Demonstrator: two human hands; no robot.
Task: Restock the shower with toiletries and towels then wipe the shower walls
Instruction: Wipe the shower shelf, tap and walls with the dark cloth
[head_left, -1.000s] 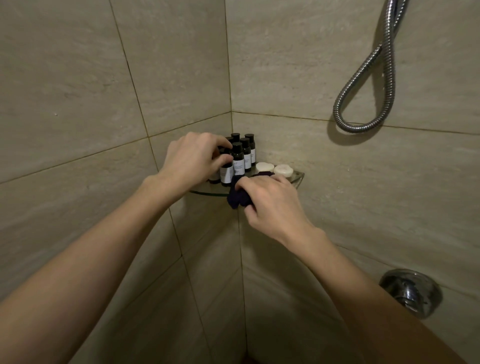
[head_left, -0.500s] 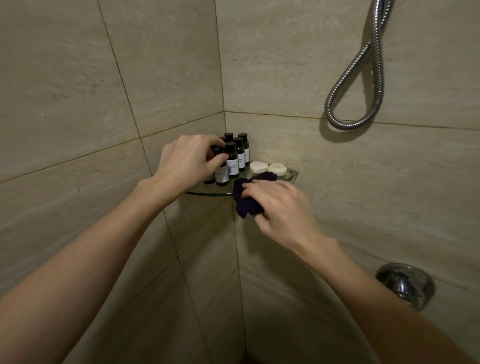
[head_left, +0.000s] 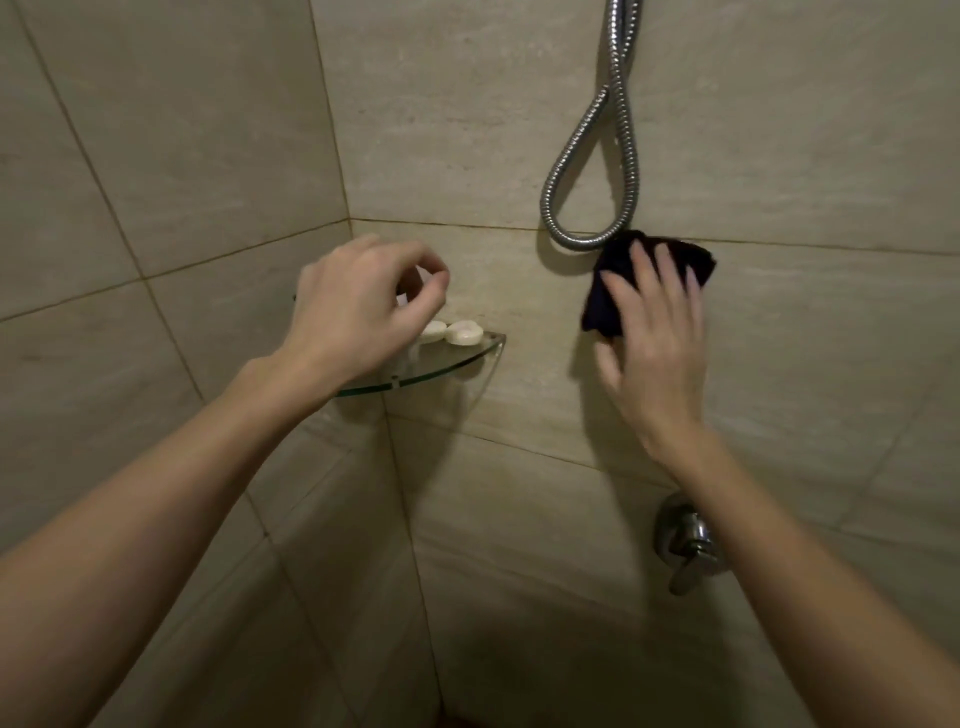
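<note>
Nearest, both bare forearms reach up into the shower corner, and the chrome tap (head_left: 685, 545) sits on the wall (head_left: 805, 389) well below the right grip (head_left: 654, 343). That grip lies flat, fingers straight and spread, pressing a dark cloth (head_left: 600, 312) against the tiles. The cloth is pinned under the fingers and pokes out above and to the left of them, so the wiping looks to be under way on this wall. The left grip (head_left: 358, 306) hovers with fingers loosely curled, thumb and forefinger close together, and nothing shows between them, so I take it as empty. Just below and behind it is the glass corner shelf (head_left: 447, 366), with two white soaps (head_left: 465, 332) side by side just right of that grip; whatever else stands on the shelf is hidden behind it. The toiletries therefore seem at least partly in place, though the full set cannot be checked. No towels are in view, so that part cannot be judged. Farthest up, the metal hose (head_left: 582, 156) hangs in a loop just above the right grip, its low bend at the cloth's top edge. Nothing on the tiles shows which areas are wiped; by my reckoning most of the wall surface, including the side left of the left grip, is left to do
</note>
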